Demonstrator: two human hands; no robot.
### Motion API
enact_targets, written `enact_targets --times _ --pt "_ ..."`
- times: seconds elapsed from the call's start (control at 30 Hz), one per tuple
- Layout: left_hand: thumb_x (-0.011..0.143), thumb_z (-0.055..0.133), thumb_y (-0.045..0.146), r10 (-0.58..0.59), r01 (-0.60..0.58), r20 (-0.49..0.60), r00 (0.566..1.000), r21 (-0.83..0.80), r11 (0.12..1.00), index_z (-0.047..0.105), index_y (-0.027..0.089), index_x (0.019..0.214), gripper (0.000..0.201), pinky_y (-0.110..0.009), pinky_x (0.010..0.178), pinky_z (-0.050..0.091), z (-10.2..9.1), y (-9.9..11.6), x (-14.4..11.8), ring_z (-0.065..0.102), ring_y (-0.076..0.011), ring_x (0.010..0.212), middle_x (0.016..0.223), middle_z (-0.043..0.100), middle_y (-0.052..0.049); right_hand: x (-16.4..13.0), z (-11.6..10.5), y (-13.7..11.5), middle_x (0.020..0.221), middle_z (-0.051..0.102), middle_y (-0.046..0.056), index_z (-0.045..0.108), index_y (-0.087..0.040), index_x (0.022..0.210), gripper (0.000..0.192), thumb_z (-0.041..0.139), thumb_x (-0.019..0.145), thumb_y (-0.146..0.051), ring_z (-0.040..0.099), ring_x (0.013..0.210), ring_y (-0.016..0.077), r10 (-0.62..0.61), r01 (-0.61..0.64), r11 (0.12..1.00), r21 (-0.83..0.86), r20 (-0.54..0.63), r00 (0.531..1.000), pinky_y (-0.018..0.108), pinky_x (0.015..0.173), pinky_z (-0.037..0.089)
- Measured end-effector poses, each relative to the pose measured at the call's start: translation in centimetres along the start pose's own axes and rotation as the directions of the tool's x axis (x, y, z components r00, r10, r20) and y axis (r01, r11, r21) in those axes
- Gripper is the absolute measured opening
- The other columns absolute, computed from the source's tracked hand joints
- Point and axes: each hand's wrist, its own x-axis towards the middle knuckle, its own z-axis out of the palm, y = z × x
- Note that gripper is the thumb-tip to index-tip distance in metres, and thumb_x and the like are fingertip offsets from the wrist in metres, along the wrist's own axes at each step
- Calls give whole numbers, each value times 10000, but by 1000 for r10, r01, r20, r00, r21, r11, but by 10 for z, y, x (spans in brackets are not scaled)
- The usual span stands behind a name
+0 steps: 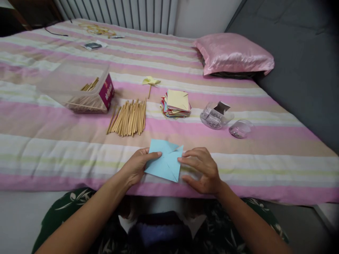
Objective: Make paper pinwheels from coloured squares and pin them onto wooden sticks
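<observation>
A light blue square of paper with diagonal slits is held just above the bed's front edge. My left hand grips its left side, thumb on top and fingers beneath. My right hand is at the paper's right edge, fingers spread and the fingertips at or just touching it. One upper right flap of the paper lifts slightly. Beyond it lie a bundle of thin wooden sticks, a stack of coloured paper squares with a yellow one on top, and a yellow paper pinwheel on a stick.
A clear plastic box with more sticks stands at left. Two clear tubs of small metal pieces, a larger tub and a smaller tub, sit at right. A pink pillow lies farther back on the striped bedspread.
</observation>
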Motion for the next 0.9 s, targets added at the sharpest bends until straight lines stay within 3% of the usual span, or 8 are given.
enact_targets --times 0.1,0.17,0.33,0.6,0.9 --pt "650 729 192 2 -2 -47 999 -19 1000 696 96 814 193 -235 566 459 0 2 0 606 -149 569 685 713 -69 1 -4 0 786 629 35 621 -241 1091 360 580 748 -141 590 702 166 145 -137 984 110 -63 987 331 645 502" --pt "655 726 199 6 -6 -40 999 -13 1000 697 95 845 218 -237 574 459 0 2 0 610 -151 578 700 716 -74 0 -1 -1 729 633 6 607 -252 1112 387 553 761 -99 582 618 133 194 -187 962 198 -17 981 288 595 502" --pt "661 729 241 17 -17 20 1000 10 1000 696 106 911 285 -240 573 461 -1 -1 0 613 -154 582 709 718 -75 -2 8 -1 828 710 15 646 -255 1069 293 573 805 -150 649 707 137 132 -169 933 318 135 982 263 627 532" --pt "678 728 295 12 -17 132 991 44 999 701 106 911 301 -275 659 495 -4 -6 0 647 -178 655 777 728 -102 0 7 1 726 691 5 708 -238 907 135 610 816 -218 609 617 115 189 -247 888 387 182 965 225 543 484" --pt "654 749 308 68 -78 89 994 106 991 712 138 805 230 -235 574 476 -1 -13 1 620 -139 573 710 722 -59 0 14 2 653 583 8 732 -221 815 149 652 776 -341 535 559 105 434 -501 761 412 251 865 214 465 421"
